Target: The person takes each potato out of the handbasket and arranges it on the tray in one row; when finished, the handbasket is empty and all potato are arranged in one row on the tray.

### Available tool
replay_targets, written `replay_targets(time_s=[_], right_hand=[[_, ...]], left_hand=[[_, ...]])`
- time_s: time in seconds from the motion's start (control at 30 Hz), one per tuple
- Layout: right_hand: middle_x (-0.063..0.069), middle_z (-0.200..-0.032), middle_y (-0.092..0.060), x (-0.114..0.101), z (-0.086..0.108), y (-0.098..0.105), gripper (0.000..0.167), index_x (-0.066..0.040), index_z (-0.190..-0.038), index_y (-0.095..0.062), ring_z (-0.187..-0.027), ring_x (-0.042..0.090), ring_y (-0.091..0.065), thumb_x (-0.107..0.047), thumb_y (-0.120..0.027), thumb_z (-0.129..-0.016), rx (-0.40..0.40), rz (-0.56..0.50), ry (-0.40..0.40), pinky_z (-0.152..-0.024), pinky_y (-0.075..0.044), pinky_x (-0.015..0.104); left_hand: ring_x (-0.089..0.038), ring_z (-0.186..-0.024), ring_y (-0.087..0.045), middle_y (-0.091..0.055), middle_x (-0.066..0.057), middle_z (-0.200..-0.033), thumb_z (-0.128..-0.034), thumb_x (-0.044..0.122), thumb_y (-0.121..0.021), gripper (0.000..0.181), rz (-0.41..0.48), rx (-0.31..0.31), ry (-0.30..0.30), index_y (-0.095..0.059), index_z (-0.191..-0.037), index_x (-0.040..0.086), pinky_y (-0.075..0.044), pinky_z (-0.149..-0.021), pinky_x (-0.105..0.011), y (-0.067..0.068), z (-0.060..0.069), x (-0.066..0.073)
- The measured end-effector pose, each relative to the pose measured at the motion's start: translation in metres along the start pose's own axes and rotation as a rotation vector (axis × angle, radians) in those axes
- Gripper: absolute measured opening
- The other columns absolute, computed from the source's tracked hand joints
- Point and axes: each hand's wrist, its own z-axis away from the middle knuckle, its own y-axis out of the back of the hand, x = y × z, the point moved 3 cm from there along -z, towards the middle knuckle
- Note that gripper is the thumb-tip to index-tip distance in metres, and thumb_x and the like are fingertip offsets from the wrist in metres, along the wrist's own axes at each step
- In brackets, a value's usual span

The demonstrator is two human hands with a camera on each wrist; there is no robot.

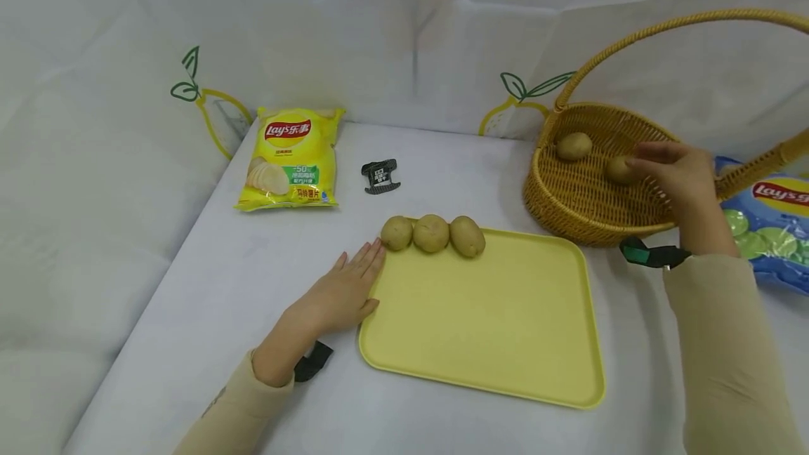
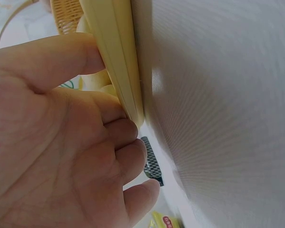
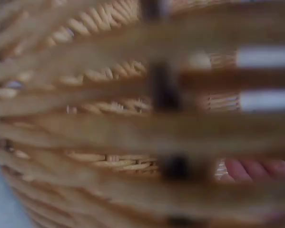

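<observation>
Three potatoes lie in a row along the back edge of a yellow tray, toward its left corner. My left hand rests against the tray's left rim; in the left wrist view the fingers of this hand touch the tray's edge, relaxed. Inside the wicker basket, my right hand pinches a potato between thumb and fingers. Another potato lies at the basket's left side. The right wrist view shows blurred weave, with fingertips partly visible through its gaps.
A yellow chip bag lies at the back left, beside a small black object. At the right, a blue chip bag is next to the basket, whose tall handle arches above it. White cloth covers the table.
</observation>
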Motion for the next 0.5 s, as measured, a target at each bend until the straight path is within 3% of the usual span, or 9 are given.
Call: replay_targets(time_s=[0.17, 0.27, 0.4, 0.5], right_hand=[[-0.03, -0.096, -0.049, 0.003, -0.005, 0.001, 0.07, -0.012, -0.143, -0.043, -0.132, 0.02, -0.031, -0.044, -0.065, -0.085, -0.026, 0.036, -0.012, -0.111, -0.022, 0.046], [-0.026, -0.099, -0.048, 0.004, -0.009, 0.002, 0.074, -0.005, -0.145, -0.037, -0.122, 0.021, -0.037, -0.042, -0.065, -0.086, -0.06, 0.099, 0.006, -0.108, -0.027, 0.048], [-0.018, -0.106, -0.046, 0.005, -0.012, 0.002, 0.075, 0.0, -0.145, -0.034, -0.103, 0.01, -0.043, -0.037, -0.065, -0.088, -0.095, 0.144, 0.031, -0.102, -0.032, 0.046], [-0.016, -0.113, -0.047, 0.008, -0.014, 0.001, 0.072, -0.002, -0.145, -0.035, -0.104, 0.012, -0.044, -0.034, -0.066, -0.088, -0.113, 0.168, 0.047, -0.1, -0.034, 0.047]], left_hand=[[-0.029, -0.143, -0.004, -0.003, -0.018, -0.156, -0.0963, 0.028, -0.053, 0.074, 0.001, 0.002, -0.002, -0.012, -0.149, -0.004, -0.012, -0.113, -0.051, -0.001, 0.0, -0.001], [-0.03, -0.143, -0.004, -0.003, -0.019, -0.156, -0.0963, 0.027, -0.053, 0.074, 0.002, 0.009, -0.009, -0.012, -0.149, -0.004, -0.012, -0.113, -0.051, -0.001, 0.0, -0.001], [-0.03, -0.143, -0.005, -0.003, -0.019, -0.156, -0.0963, 0.027, -0.053, 0.074, 0.0, 0.015, -0.018, -0.011, -0.148, -0.005, -0.012, -0.112, -0.051, 0.0, 0.0, -0.001], [-0.031, -0.143, -0.005, -0.004, -0.02, -0.156, -0.0963, 0.027, -0.053, 0.074, -0.002, 0.014, -0.023, -0.012, -0.148, -0.006, -0.013, -0.112, -0.052, -0.001, 0.0, -0.001]])
